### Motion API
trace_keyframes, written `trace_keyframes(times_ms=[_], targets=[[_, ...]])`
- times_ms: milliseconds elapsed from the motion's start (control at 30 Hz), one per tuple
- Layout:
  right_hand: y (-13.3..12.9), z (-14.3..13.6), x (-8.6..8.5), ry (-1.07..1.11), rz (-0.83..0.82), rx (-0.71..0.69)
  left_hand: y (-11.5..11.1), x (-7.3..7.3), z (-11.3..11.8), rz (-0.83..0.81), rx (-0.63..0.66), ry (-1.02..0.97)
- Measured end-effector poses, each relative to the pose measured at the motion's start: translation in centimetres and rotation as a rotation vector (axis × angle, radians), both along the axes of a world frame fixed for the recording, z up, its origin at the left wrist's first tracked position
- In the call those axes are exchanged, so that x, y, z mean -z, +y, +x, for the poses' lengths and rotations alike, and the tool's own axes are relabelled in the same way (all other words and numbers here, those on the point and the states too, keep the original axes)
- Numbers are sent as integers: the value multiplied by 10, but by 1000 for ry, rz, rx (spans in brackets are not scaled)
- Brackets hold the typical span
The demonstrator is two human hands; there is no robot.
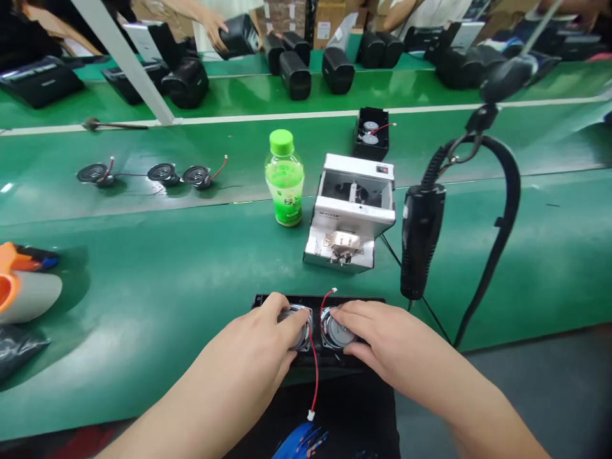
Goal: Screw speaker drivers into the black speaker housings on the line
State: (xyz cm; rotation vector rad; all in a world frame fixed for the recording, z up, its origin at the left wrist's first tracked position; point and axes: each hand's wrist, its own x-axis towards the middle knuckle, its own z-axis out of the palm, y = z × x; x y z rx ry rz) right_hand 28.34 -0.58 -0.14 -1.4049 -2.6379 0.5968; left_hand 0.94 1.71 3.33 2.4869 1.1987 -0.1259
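Note:
At the bench's near edge lies a black speaker housing [315, 358] with two round speakers set in it. My left hand [275, 328] is closed around the rim of the left speaker [302, 336], partly covering it. Fingers of my right hand [370, 331] grip the right speaker [337, 330] from its right side. A red wire with a white connector [311, 415] hangs down from the left speaker over the front edge. Another short red wire [325, 299] curls up from the right speaker.
A silver screw feeder [349, 213] and a green-capped bottle [285, 185] stand just beyond. To the right hangs a black electric screwdriver [421, 242] with a looped cable. Loose speakers [162, 173] lie at the left; a tape dispenser [29, 293] sits nearer. Another person's hand [215, 29] holds a black case opposite.

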Motion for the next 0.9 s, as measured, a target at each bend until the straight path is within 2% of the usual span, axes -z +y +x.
trace_keyframes(times_ms=[133, 267, 733, 900], targets=[[0, 0, 3, 26, -34, 8, 4, 7, 2, 10, 34, 76], [0, 1, 5, 54, -40, 0, 6, 13, 6, -52, 0, 102], [2, 1, 3, 78, 11, -1, 7, 19, 9, -6, 7, 80], [-1, 2, 4, 75, 29, -9, 0, 23, 9, 66, 39, 73]])
